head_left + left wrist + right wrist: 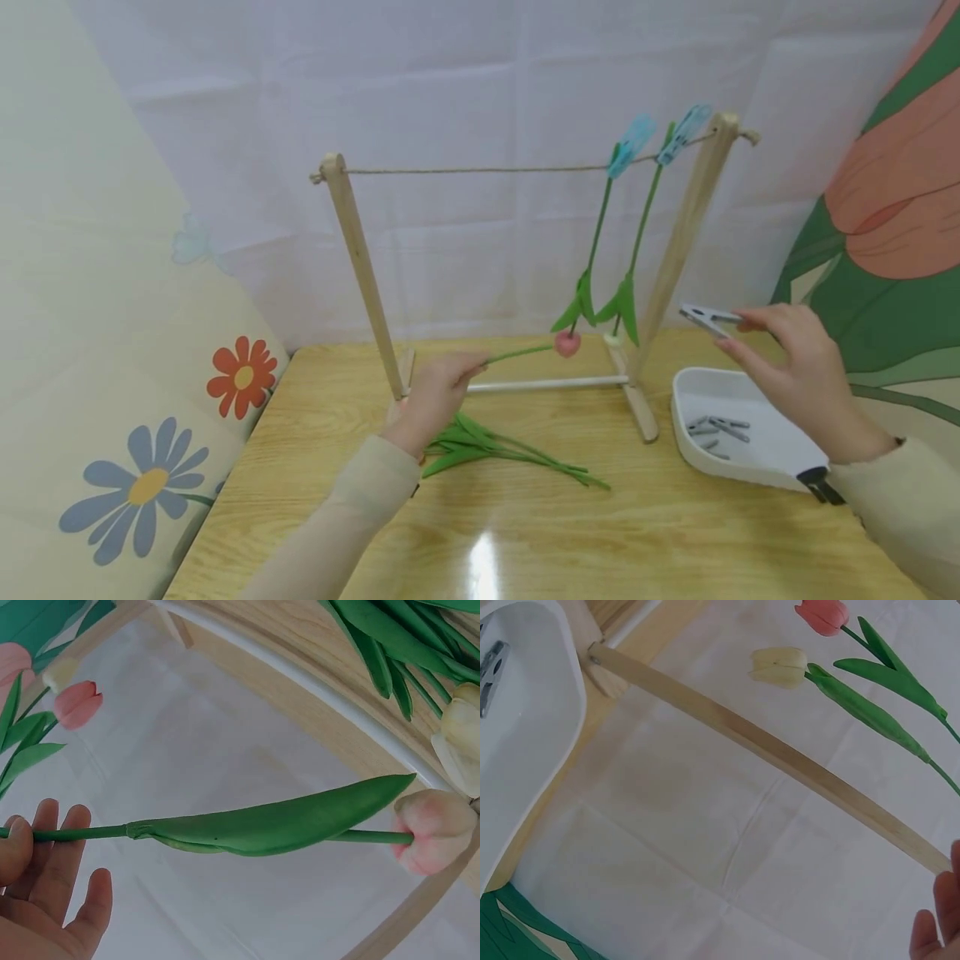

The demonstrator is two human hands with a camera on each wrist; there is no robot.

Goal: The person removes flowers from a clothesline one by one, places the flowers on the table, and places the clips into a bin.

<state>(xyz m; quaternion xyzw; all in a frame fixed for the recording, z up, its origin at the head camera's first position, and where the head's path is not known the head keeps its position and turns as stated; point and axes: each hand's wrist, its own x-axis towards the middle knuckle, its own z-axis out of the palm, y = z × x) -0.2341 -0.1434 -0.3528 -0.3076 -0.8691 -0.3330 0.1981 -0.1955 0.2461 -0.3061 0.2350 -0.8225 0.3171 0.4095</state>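
Note:
In the head view, my left hand [435,404] pinches the green stem [521,354] of a tulip. The left wrist view shows that tulip's long leaf [285,821] and pale pink bloom [435,831], lying sideways. My right hand [810,375] holds a grey clothespin [707,319] between thumb and fingers, above and beside the white basin [750,475]. Two tulips hang bloom-down from the rope [480,171]: a pink one [567,343] and a pale yellow one [613,338]. Blue clothespins [632,147] clip their stems. The right wrist view catches only some fingertips [949,907].
The rope runs between two wooden posts [363,275], joined low down by a white bar [547,384]. More tulips [480,450] lie on the wooden table [570,542] by my left forearm. Several grey clothespins [727,429] lie in the basin. White cloth [450,100] hangs behind.

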